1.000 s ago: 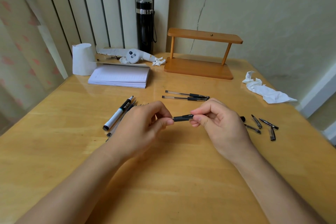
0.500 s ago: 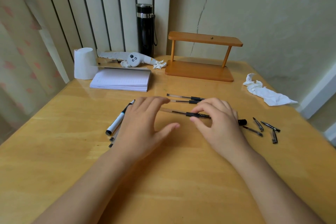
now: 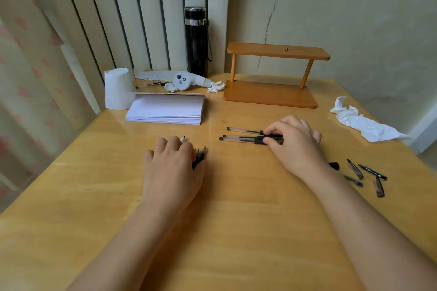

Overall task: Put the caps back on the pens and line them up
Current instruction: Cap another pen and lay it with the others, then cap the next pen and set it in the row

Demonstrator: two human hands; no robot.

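Note:
Three capped clear pens lie side by side in a row at the table's middle. My right hand rests at their right ends, thumb and forefinger pinching the cap end of the nearest pen, which lies on the table. My left hand lies palm down over a bunch of uncapped pens, fingers curled onto them; whether it grips one is hidden. A white marker's tip pokes out beyond its fingers. Several loose black caps lie scattered at the right.
A stack of paper, a white paper roll, a black flask and a small wooden shelf stand at the back. A crumpled tissue lies at the right edge. A small black cap sits beside my right wrist.
My right hand has carried the capped pen forward and laid it next to the two lined-up pens. My left hand let go of it and moved left onto the uncapped pens.

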